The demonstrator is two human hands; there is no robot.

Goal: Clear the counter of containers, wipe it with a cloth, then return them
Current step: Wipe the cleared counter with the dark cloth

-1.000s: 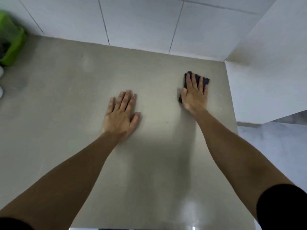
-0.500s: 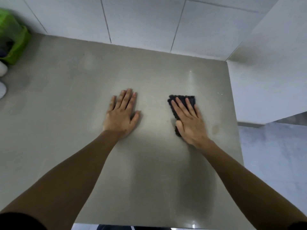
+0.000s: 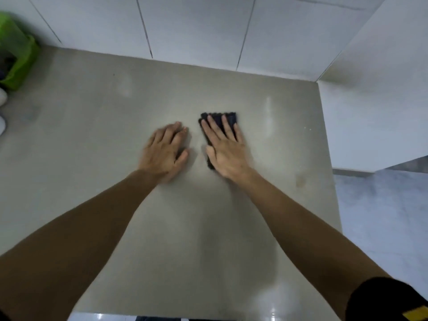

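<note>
- Our right hand presses flat, fingers spread, on the dark cloth on the desk.
- Our left hand, just beside it, lies open and empty.
- Far left, a green container; contents unclear.

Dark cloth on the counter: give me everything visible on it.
The cloth is dark navy to black with a nubby, textured weave, folded into a compact oblong pad. It lies flat on the grey counter, near its middle, long side running away from the person. The right hand presses flat on it with spread fingers, covering most of it; only the far end and left edge show. The left hand lies beside it, not touching.
</note>
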